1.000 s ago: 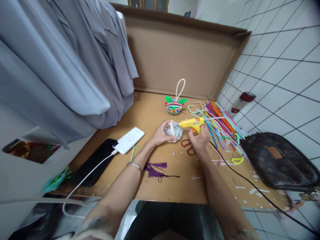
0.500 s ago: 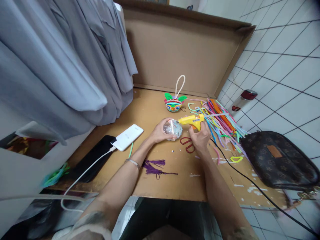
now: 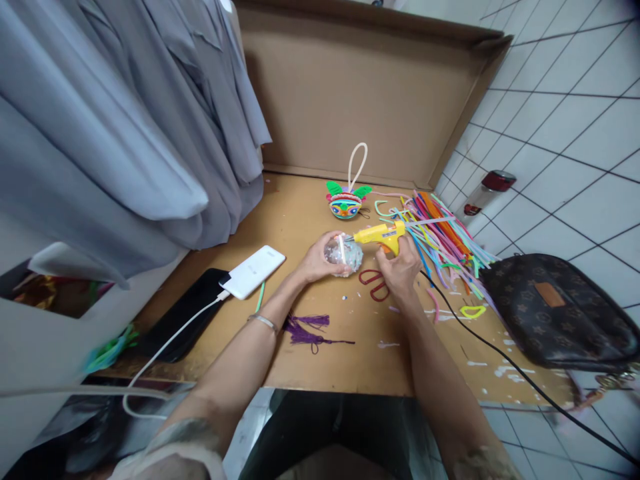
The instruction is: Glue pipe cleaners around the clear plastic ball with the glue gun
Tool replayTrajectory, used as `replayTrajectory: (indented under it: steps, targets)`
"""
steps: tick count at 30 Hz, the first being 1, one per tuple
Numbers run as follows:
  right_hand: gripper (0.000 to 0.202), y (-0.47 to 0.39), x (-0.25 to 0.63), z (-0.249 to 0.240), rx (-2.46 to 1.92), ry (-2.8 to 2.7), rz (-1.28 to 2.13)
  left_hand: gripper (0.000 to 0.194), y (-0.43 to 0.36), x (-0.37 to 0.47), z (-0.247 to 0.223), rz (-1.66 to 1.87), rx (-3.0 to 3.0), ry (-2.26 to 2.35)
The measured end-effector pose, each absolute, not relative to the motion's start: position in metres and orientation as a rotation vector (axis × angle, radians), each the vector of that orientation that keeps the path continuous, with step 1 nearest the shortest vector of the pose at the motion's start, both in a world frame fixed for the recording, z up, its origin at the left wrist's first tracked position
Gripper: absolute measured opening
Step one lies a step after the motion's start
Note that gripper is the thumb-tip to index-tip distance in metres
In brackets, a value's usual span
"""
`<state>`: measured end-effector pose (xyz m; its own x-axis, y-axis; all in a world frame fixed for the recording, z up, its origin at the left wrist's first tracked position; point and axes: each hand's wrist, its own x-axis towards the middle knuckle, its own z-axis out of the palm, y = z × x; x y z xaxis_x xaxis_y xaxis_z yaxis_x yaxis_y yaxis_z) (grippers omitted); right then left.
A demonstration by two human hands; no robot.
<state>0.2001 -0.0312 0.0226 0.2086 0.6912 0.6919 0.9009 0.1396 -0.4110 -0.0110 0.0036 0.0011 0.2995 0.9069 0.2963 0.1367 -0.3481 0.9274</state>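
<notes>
My left hand (image 3: 321, 259) is closed around a clear, round plastic ball (image 3: 353, 256) with a white strip across it. In my right hand (image 3: 400, 267) is a yellow hot glue gun (image 3: 381, 235), its nozzle pointing left at the top of the ball by the strip. Whether the tip touches the ball I cannot tell. Red-handled scissors (image 3: 374, 285) lie beneath, between both hands. Behind them stands a colourful lion-head ornament (image 3: 346, 203) with green ears and a white loop. Purple tassels (image 3: 310, 331) rest near my left forearm.
Coloured pipe cleaners (image 3: 440, 233) are heaped at the right, beside a dark patterned bag (image 3: 560, 313). A black cord (image 3: 480, 343) runs off to the lower right. A white power bank (image 3: 254, 272) and a black phone (image 3: 185, 320) lie left. Grey cloth (image 3: 165, 120) hangs above; cardboard (image 3: 345, 100) stands behind.
The whole view has shifted slightly. Both hands keep their grips, and the glue gun's nozzle stays at the top of the ball, close to the white strip.
</notes>
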Motion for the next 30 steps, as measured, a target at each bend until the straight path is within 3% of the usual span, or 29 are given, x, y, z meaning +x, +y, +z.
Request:
replayTrajectory:
  steps: [30]
  targets:
    - [0.014, -0.0286, 0.2050, 0.0197, -1.540, -1.561, -0.365, 0.091, 0.0036, -0.0107, 0.0005, 1.140, 1.634, 0.869]
